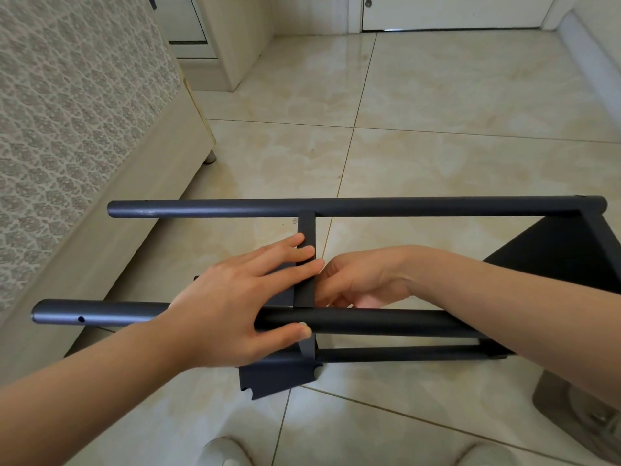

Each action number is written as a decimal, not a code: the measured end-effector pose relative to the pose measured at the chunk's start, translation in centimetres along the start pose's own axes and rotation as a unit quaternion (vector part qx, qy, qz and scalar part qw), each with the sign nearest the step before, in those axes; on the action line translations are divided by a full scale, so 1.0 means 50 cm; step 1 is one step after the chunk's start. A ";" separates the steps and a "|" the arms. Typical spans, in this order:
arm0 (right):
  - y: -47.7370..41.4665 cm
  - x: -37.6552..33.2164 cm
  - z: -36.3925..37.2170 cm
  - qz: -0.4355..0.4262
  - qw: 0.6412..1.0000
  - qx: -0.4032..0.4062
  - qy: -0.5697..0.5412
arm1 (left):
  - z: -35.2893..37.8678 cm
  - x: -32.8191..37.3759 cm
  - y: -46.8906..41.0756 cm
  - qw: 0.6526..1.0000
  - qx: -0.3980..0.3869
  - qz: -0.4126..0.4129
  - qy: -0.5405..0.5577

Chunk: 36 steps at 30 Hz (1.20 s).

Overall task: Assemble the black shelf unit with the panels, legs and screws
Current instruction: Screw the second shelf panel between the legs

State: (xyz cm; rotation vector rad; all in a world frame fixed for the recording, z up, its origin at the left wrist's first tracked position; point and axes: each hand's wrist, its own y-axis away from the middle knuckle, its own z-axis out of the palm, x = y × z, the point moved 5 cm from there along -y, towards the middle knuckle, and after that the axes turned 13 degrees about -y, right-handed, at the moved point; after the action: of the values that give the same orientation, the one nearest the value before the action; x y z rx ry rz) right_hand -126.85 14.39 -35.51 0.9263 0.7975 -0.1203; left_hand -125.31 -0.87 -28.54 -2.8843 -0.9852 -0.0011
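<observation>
On floor (437, 95), shelf unit (336, 207) lengthwise left-right.

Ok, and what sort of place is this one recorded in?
Most likely a room in a home, perhaps a bedroom: a bed with a patterned cover stands on the left, the floor is glossy cream tile, and a white door is set in the far wall.
</observation>
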 end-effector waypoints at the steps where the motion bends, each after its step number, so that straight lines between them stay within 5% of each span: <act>1: -0.001 0.001 0.001 0.003 1.000 0.004 0.004 | 0.000 0.000 0.000 1.000 0.001 0.001 0.000; 36: 0.026 0.020 0.043 -0.031 0.999 0.009 0.040 | -0.004 0.043 0.049 0.999 0.016 0.022 -0.031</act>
State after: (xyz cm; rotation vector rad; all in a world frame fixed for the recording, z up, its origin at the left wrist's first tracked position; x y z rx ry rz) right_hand -124.39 13.82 -34.56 0.9294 0.9008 -0.1449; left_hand -122.09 -1.51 -28.51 -2.8927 -0.9224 0.1057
